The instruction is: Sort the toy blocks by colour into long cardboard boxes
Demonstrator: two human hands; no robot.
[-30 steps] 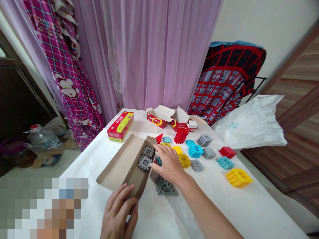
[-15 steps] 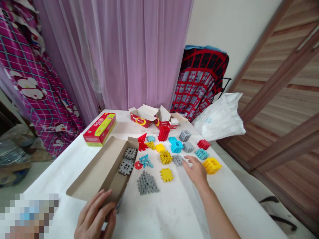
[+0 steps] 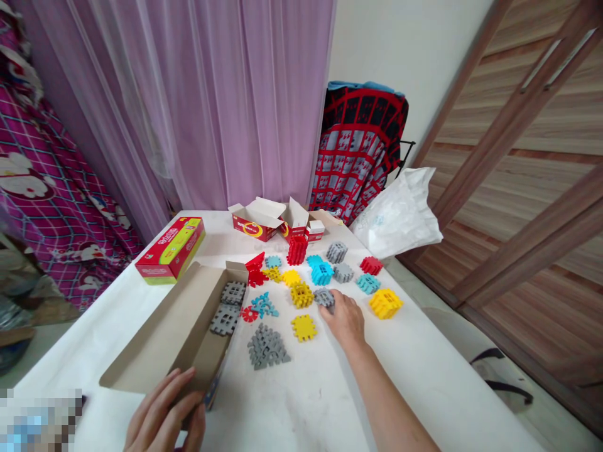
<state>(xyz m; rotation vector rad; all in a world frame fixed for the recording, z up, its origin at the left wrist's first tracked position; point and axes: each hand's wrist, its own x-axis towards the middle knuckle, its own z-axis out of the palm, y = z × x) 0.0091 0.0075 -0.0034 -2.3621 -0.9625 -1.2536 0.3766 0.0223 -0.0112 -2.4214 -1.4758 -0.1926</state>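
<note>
My right hand (image 3: pixel 346 319) has its fingers and thumb around a small stack of grey notched plastic building blocks (image 3: pixel 324 297) on the table. Part of the stack is covered by the fingers. Down at the left, my left hand (image 3: pixel 162 414) grips the near end of a long open cardboard box (image 3: pixel 200 351). Two groups of grey window-patterned blocks (image 3: pixel 225 318) lie inside the box's far half. Beside the right hand are a yellow block stack (image 3: pixel 301 294) and a flat yellow block (image 3: pixel 304 328). A pile of grey triangular pieces (image 3: pixel 267 347) lies between box and hand.
Blue blocks (image 3: pixel 321 272), a red stack (image 3: pixel 296 250), a yellow stack (image 3: pixel 385 304) and a teal stack (image 3: pixel 368 284) surround the hand. A closed red-and-yellow box (image 3: pixel 172 250) stands back left. Open red boxes (image 3: pixel 255 227) and a white bag (image 3: pixel 396 216) are at the back.
My right hand has moved onto the grey stack and its fingers have closed around it. My left hand stays at the box's near end. The view has turned slightly right.
</note>
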